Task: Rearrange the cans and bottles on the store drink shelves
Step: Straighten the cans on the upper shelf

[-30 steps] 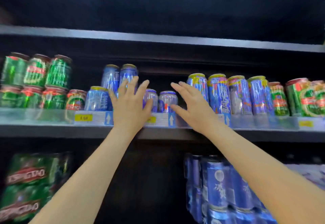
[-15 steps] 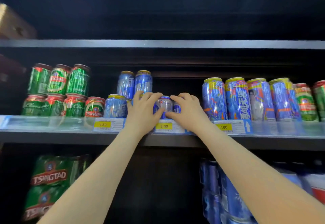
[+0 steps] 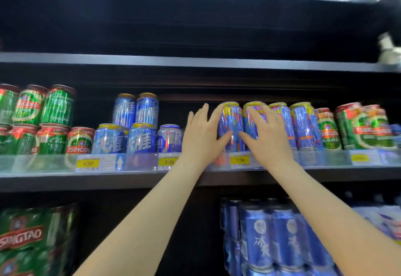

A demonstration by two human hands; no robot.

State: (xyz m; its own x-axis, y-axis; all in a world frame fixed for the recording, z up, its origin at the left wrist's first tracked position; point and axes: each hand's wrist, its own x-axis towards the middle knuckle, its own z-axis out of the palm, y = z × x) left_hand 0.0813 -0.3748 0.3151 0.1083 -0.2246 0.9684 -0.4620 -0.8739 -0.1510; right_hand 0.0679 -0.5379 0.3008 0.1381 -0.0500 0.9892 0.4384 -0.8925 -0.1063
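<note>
Both hands up at the middle shelf [image 3: 217, 178], at two tall blue cans. Left hand [image 3: 202, 137] spread wide, thumb under and across the front of the left tall can [image 3: 231, 124], long fingers [image 3: 198, 116] straight along its left side, touching rather than clearly wrapped. Right hand [image 3: 268, 139] laid over the front of the right tall can [image 3: 252, 115], fingers spread and lightly bent, thumb reaching toward the other thumb; grip or mere touch, cannot tell. Just left of the left fingers, a short silver-blue can [image 3: 169, 138], then stacked blue cans [image 3: 134, 124], then green cans [image 3: 43, 119] farther left. Right of the right fingers, more tall blue cans [image 3: 303, 124] and green ones [image 3: 327, 130]. Below the fingers, yellow price tags [image 3: 239, 160] on the shelf edge; lower still, blue can packs [image 3: 271, 239] and a green pack [image 3: 28, 239].
</note>
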